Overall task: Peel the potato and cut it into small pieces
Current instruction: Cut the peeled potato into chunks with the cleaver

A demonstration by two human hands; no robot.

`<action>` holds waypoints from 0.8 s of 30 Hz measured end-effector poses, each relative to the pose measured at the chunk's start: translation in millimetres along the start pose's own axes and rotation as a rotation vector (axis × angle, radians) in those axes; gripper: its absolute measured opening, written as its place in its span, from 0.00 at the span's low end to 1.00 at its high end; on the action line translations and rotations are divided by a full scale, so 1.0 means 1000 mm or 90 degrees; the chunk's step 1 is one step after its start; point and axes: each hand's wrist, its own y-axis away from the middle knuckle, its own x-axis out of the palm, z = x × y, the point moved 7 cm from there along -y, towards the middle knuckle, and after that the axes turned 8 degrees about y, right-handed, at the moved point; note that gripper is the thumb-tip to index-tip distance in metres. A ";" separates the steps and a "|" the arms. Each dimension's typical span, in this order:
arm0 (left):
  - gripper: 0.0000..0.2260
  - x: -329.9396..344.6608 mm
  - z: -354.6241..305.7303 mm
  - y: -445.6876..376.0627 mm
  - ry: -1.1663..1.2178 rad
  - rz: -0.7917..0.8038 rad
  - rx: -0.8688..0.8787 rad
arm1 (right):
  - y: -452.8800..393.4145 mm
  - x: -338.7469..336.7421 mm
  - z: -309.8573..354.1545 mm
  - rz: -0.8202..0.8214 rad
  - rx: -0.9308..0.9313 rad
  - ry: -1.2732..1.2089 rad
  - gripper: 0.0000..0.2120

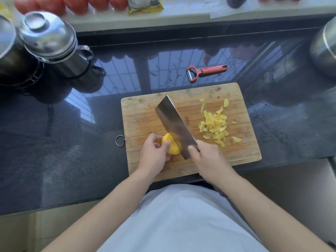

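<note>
Peeling done, by the look of it: potato (171, 145) bare and yellow all over, a heap of peelings (215, 127) lying on the right half of the cutting board (141, 113), and the red peeler (206, 71) set aside on the dark table (54, 142) just beyond the board's far edge. Cutting only begun: potato largely in one lump near the board's near-left corner, with one or two cut faces showing on top, no small pieces visible anywhere yet. Most of the chopping left, then. Left hand (154, 153) closed on the potato from its left side, thumb and fingertips pressed against the flesh to steady it. Right hand (209, 159) clamped on the cleaver (175, 124) at the handle, forefinger pinched against the blade's heel. Blade set tilted, its lower part touching the potato's right side and blurred there, tip pointing away toward the board's far edge. Potato thus between the two grips, touching both the left fingers and the steel. Fingertips close beside the edge; some care likely called for as the lump shrinks.
</note>
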 end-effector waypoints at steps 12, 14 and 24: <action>0.06 -0.005 0.001 -0.002 0.018 -0.006 -0.071 | -0.036 -0.013 -0.012 0.169 -0.072 -0.079 0.16; 0.06 -0.004 0.000 -0.001 0.013 -0.006 -0.068 | -0.039 -0.014 -0.014 0.192 -0.084 -0.087 0.16; 0.06 -0.002 0.000 0.003 0.020 -0.028 -0.071 | -0.061 -0.030 -0.002 0.253 -0.164 0.026 0.17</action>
